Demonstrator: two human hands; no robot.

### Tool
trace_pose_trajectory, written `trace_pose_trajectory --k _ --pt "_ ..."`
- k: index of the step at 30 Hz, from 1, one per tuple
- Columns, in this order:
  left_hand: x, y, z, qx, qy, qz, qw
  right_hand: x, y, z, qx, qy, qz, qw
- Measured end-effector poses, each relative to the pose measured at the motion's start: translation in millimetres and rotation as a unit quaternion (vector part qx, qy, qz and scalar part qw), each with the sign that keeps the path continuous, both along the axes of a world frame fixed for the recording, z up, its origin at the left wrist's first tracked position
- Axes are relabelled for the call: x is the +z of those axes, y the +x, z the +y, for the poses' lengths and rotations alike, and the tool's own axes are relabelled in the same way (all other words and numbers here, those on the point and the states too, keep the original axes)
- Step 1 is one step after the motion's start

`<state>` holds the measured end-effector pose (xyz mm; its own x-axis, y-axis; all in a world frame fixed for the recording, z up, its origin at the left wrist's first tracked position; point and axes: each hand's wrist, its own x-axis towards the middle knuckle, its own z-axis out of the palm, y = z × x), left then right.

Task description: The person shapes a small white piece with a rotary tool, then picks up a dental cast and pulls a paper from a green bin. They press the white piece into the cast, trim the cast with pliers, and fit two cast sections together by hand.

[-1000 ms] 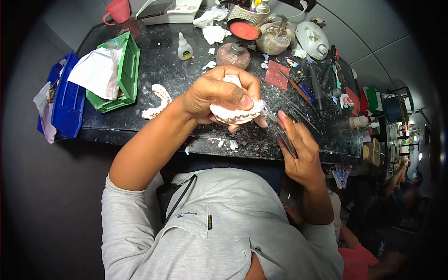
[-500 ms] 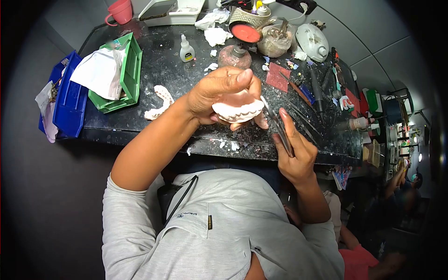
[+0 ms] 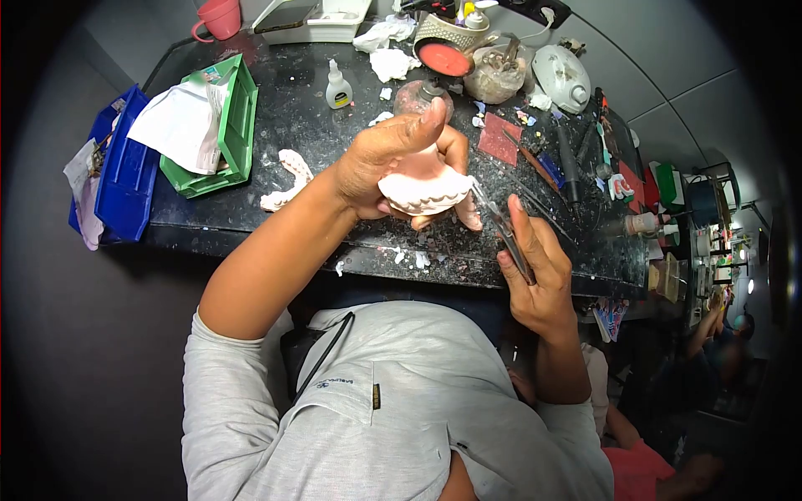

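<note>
My left hand (image 3: 386,157) is closed around a pale pink plaster dental cast (image 3: 428,185), its row of teeth turned towards me above the front edge of the bench. The left thumb sticks up over the cast. In my right hand (image 3: 539,280), a slim metal hand tool (image 3: 505,230) is pinched between thumb and fingers; its tip points up and left, right at the cast's right rim. A second, horseshoe-shaped cast (image 3: 290,182) lies on the bench left of my left wrist.
Green bin (image 3: 240,125) and blue bin (image 3: 129,179) stand at left. Behind my hands are a small white bottle (image 3: 337,88), a glass burner (image 3: 413,98) and a red wax dish (image 3: 444,58). A dark handpiece (image 3: 567,163) and thin tools lie right. Another person (image 3: 639,472) is at lower right.
My right hand has shifted slightly right and down with the metal tool. The left thumb has lifted, and the cast is tipped a little, showing more of its upper surface.
</note>
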<state>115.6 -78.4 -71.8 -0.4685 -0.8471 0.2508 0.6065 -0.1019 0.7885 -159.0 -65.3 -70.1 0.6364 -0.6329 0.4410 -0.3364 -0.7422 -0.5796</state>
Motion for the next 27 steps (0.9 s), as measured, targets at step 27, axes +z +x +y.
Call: trace_pose_trajectory --k 27 --pt "3 -2 -4 0.004 0.146 -0.143 0.979 7 -24 -8 -0.108 0.107 0.005 0.988"
